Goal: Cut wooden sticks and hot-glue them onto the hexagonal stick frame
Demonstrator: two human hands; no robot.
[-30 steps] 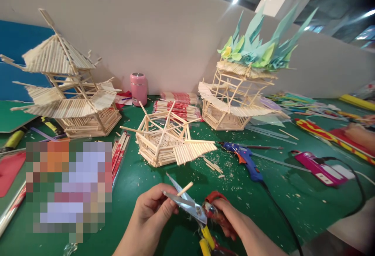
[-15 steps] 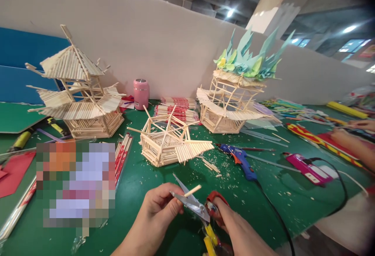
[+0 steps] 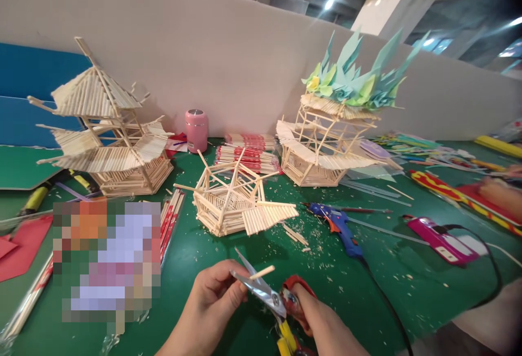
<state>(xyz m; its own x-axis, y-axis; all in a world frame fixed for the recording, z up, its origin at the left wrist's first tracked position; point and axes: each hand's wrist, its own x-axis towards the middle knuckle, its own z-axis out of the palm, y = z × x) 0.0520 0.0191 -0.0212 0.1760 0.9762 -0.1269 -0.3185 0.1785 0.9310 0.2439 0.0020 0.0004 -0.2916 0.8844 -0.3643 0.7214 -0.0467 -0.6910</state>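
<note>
Pink flask [image 3: 197, 132] at the bench's [image 3: 359, 301] far edge
It stands upright between a plain pagoda [image 3: 118, 152], left, and a leafy pagoda [image 3: 328, 161], right; red paper [image 3: 30, 253] lies by the left edge, a power strip [image 3: 432, 239] toward the right.

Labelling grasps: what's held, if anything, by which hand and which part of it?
Left hand: stick, pinched toward its left end, thumb against fingers. Right hand: scissors, by the red handle.
</note>
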